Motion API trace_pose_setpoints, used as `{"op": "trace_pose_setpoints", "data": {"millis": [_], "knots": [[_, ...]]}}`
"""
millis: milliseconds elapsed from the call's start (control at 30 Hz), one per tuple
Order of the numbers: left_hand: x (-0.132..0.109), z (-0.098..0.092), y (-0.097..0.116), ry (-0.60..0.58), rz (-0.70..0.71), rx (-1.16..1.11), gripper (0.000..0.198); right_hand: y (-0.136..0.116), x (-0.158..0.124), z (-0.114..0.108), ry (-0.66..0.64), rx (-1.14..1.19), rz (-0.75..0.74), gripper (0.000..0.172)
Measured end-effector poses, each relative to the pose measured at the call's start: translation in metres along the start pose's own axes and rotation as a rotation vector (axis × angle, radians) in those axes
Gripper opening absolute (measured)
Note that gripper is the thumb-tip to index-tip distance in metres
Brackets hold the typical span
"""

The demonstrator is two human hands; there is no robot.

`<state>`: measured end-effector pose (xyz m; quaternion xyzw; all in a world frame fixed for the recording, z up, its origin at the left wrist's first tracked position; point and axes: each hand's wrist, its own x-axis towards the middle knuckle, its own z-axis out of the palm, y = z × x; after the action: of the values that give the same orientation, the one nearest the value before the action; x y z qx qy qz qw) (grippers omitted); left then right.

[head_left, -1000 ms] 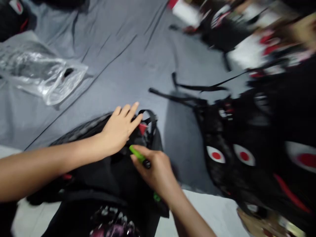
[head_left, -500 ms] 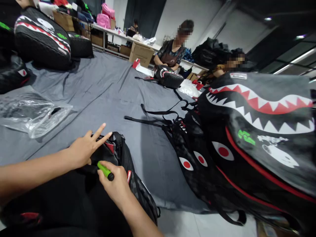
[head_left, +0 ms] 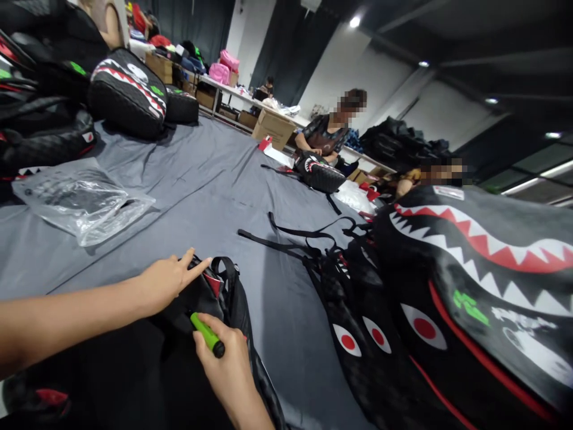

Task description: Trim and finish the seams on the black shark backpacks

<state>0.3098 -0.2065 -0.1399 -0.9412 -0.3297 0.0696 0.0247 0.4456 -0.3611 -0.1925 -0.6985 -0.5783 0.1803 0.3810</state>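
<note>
A bright green marker pen with a black end (head_left: 208, 335) is gripped between the thumb and fingers of my right hand (head_left: 230, 361). Its tip points into the black backpack (head_left: 134, 364) lying in front of me. My left hand (head_left: 172, 278) rests on the far edge of that backpack, two fingers stretched out beside a red-lined opening (head_left: 213, 284). The thumb of my left hand is hidden, so I cannot see whether it touches the fabric.
Shark-mouth backpacks (head_left: 487, 245) crowd the right side, their straps trailing inward. A clear plastic bag (head_left: 85, 200) lies on the grey cloth (head_left: 201, 179) at left, with more backpacks (head_left: 128, 92) behind. Across the table a person (head_left: 329, 128) handles another bag.
The view has tilted upward and shifted left, so the surroundings sit lower and further right. The marker stays in my right hand; the fingers of my left hand lie closer together.
</note>
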Motion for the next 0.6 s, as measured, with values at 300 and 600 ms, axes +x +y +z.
{"op": "trace_pose_setpoints", "data": {"millis": [300,600], "knots": [[0.014,0.004,-0.023,-0.150,0.023,-0.186,0.108,0.005,-0.005,0.000,0.013,-0.081,-0.057,0.036],[0.013,0.013,-0.025,-0.114,0.003,-0.233,0.113,0.007,-0.011,-0.003,-0.027,-0.122,-0.013,0.040]]}}
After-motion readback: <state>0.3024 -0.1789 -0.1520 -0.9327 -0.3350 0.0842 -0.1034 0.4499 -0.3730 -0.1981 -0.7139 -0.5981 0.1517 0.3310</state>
